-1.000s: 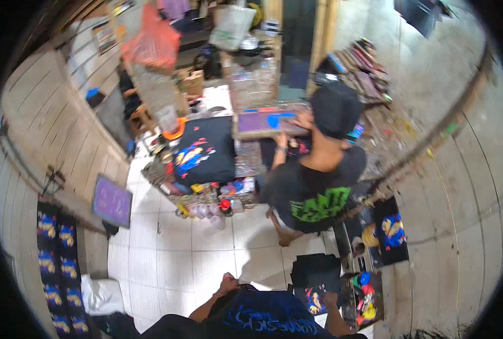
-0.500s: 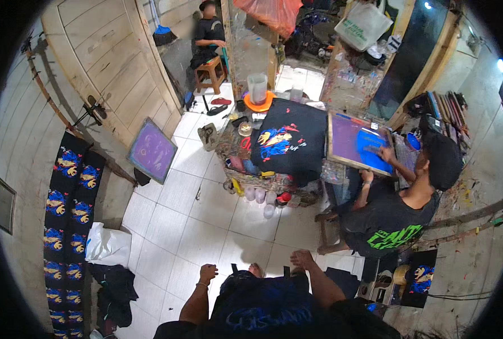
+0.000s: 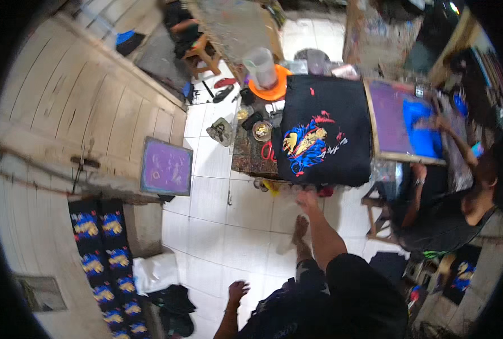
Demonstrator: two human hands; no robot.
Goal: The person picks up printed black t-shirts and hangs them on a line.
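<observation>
Before me, a black T-shirt [image 3: 330, 113] with a blue, gold and red print lies spread on a paint-stained table [image 3: 254, 161]. Stretched forward, my right hand [image 3: 306, 199] is close to the table's front edge, below the print. Motion smears its fingers, and I cannot tell whether it touches anything. My left hand [image 3: 239, 290] hangs low over the floor, fingers loosely apart, with nothing visible in it. At the table's right, a co-worker's hand [image 3: 430, 122] is on a purple screen-printing frame [image 3: 387, 116] covered partly with blue ink.
An orange basin [image 3: 282, 85] with a translucent bucket [image 3: 260, 68] stands at the back of the table. Another purple screen [image 3: 166, 168] leans by the wooden door at left. Printed black fabric [image 3: 97, 263] hangs lower left, near a white bag [image 3: 155, 273]. A stool [image 3: 375, 212] stands right.
I have come nearer the table, and the view has shifted. My right arm has reached forward toward the table's edge. The left hand stays low. The co-worker still works at the screen.
</observation>
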